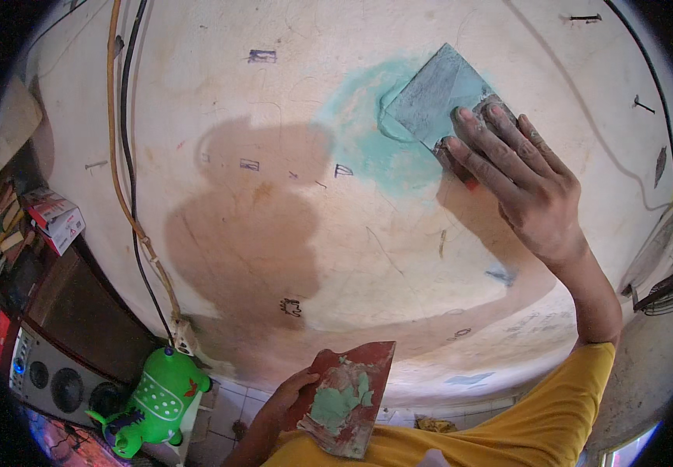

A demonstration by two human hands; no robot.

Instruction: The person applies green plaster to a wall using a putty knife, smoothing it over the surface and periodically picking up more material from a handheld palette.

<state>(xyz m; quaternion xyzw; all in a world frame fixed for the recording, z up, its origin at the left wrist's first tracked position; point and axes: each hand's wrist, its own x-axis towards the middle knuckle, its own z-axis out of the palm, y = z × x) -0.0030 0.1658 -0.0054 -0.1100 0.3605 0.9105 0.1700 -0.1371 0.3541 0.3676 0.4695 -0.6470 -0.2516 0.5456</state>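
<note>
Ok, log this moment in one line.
Right hand: holds gray scraper at green putty patch on wall | Left hand: holds red board carrying putty dollop | Lower left: green toy animal, speaker

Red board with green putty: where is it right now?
In the head view, the red board is at lower centre in the left hand, in front of the yellow shirt.
</note>
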